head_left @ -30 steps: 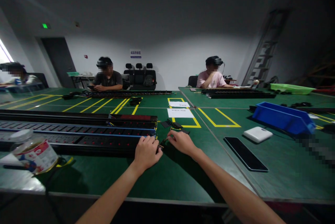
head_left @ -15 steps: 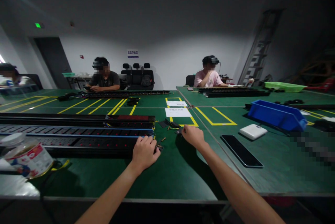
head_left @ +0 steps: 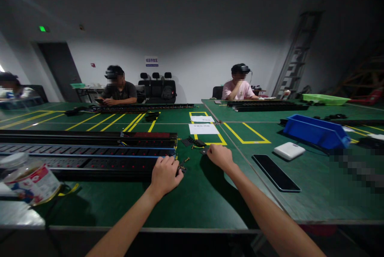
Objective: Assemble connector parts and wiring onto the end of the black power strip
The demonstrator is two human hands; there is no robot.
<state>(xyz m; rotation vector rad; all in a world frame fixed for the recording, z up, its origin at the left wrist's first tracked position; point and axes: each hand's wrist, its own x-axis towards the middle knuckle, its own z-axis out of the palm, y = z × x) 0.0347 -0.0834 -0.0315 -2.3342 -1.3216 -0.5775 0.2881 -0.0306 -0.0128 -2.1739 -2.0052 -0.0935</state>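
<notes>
My left hand [head_left: 165, 172] lies curled over the right end of the nearest long black power strip [head_left: 120, 165], which has rows of red dots along it. Small dark parts [head_left: 181, 167] stick out beside my left thumb. My right hand [head_left: 221, 155] is closed above the green table, and a small dark flat piece [head_left: 204, 151] shows at its fingertips. Between the hands lies a small brass-coloured part [head_left: 186, 159]. Just beyond them are a black part with yellow wire [head_left: 196, 142] and a dark flat plate [head_left: 186, 142]. My fingers hide the end of the strip.
More black strips [head_left: 90, 139] lie behind the nearest one. A clear jar [head_left: 33, 183] stands at left. To the right are a phone [head_left: 275, 172], a white box [head_left: 289, 151] and a blue bin [head_left: 316, 132]. Paper labels [head_left: 204, 129] lie ahead; several people sit across the table.
Both hands stay almost where they were, the left still on the strip's end and the right still closed. The whole view has shifted very slightly.
</notes>
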